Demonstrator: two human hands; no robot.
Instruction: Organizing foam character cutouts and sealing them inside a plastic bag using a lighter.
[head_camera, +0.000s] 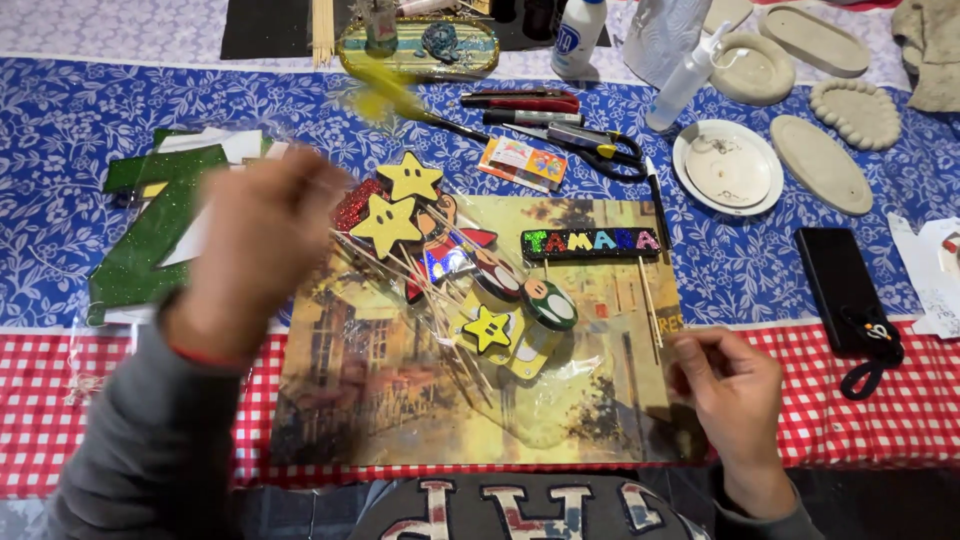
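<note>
**Craft toppers on a printed board, both hands at its edges**

The right hand (735, 395) rests at the lower right corner of the printed picture board (400, 400), fingers curled; whether they pinch anything cannot be told. The left hand (262, 250), blurred in motion, hovers above the board's left edge with its back to the camera, so its grip is likewise unreadable. Between the hands lies a clear plastic bag (520, 390) holding glitter toppers on wooden sticks: yellow stars (388, 222), a mushroom (549, 303) and a cartoon figure (445, 245). A glittered name sign (590, 242) on two sticks lies just beside them, toward the far right of the board. A green glitter letter (150, 235) sits well left, scissors (605, 148) and a phone (840, 285) beyond. The step appears to be arranging or bagging the toppers; handling them calls for care with the thin sticks.
</note>
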